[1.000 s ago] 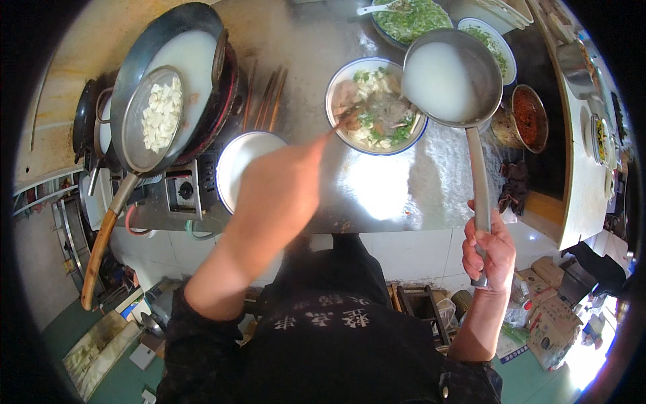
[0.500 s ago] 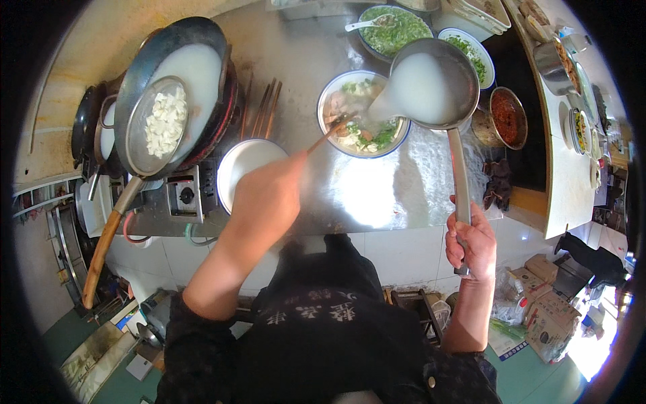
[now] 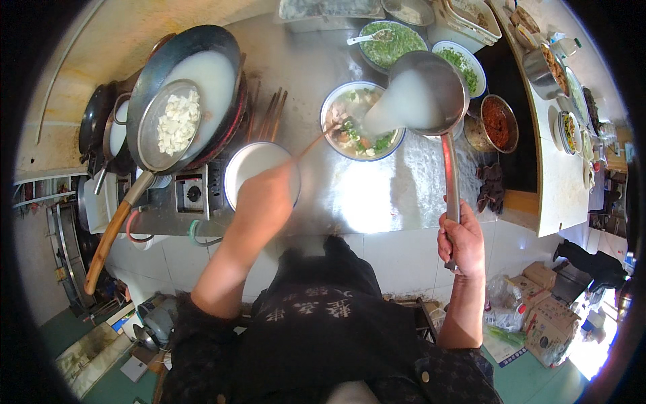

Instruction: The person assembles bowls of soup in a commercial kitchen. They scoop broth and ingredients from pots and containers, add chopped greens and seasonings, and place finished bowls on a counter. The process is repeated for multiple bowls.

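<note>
My right hand (image 3: pixel 461 241) grips the long metal handle of a large ladle (image 3: pixel 431 87), tilted to the left so that white broth streams into a blue-rimmed bowl (image 3: pixel 361 121) of noodles and greens on the steel counter. My left hand (image 3: pixel 268 195) reaches forward and holds chopsticks (image 3: pixel 316 140) whose tips rest in that bowl. The fingers of this hand are hidden behind its back.
A wok (image 3: pixel 195 81) of white broth sits on the stove at the left, with a strainer (image 3: pixel 168 124) of white cubes resting on it. An empty white bowl (image 3: pixel 250 168) stands under my left forearm. Bowls of chopped greens (image 3: pixel 391 42), a red chili pot (image 3: pixel 499 121) and spare chopsticks (image 3: pixel 268 114) crowd the counter.
The ladle has tipped further left over the bowl and broth now pours out of it. My left hand stays at the bowl with the chopsticks.
</note>
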`<state>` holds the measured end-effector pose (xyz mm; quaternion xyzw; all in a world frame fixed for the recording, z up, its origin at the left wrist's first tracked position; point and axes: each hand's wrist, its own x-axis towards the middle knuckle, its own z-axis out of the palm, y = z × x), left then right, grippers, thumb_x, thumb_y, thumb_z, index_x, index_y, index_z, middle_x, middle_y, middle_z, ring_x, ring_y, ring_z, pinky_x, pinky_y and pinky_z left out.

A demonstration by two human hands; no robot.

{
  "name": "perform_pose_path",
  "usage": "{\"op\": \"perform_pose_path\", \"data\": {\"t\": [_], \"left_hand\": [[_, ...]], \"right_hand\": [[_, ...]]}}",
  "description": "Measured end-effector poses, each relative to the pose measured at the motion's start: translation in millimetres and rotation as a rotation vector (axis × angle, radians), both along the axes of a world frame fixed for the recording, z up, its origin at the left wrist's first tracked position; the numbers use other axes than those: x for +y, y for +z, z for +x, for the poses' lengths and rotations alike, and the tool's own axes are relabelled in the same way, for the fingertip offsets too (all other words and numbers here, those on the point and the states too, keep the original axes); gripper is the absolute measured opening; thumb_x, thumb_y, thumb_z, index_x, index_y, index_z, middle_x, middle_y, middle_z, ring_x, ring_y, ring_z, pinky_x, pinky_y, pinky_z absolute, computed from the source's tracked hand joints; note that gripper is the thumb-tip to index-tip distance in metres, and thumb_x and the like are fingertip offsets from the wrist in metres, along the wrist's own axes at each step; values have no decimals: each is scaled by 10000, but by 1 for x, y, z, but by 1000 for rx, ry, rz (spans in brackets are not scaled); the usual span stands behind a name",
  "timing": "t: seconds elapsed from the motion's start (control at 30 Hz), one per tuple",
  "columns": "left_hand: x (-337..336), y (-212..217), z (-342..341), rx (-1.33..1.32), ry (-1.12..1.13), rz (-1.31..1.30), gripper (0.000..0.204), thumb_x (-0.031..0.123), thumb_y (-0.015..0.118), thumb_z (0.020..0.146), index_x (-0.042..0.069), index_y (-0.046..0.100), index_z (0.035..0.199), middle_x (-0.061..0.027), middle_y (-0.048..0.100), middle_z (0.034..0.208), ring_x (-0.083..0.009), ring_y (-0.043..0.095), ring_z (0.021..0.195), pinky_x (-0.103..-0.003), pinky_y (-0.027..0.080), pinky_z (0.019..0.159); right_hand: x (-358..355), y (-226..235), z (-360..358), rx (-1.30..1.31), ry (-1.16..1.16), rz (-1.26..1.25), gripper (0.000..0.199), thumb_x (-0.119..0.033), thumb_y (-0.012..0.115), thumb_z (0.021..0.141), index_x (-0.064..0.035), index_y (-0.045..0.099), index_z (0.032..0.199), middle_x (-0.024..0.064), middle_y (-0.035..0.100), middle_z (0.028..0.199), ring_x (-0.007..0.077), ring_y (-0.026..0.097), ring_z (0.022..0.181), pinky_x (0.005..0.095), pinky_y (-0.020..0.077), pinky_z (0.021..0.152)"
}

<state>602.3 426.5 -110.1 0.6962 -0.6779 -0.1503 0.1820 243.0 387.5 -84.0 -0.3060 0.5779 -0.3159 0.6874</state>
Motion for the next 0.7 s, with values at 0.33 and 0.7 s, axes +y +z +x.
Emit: {"op": "perform_pose_path", "data": {"t": [0.33,0.7], "left_hand": [[1,19,-4,-19,16,-184,292,46,567,897,20,675,1167,-206,702,892,-391,676,808,-486,539,719],[24,-2,17,253,196,-351,268,73,544,1010,18,647,1251,-199,720,1123,-316,725,981,-376,559,851]], "right_hand": [[1,3,-16,-339,-92,16,474,-35,486,924,45,433,1387,64,514,810,78,371,431,226,284,340],[13,3,-26,-664,-155,65,465,-43,515,931,41,439,1382,68,487,837,83,363,465,220,279,330]]}}
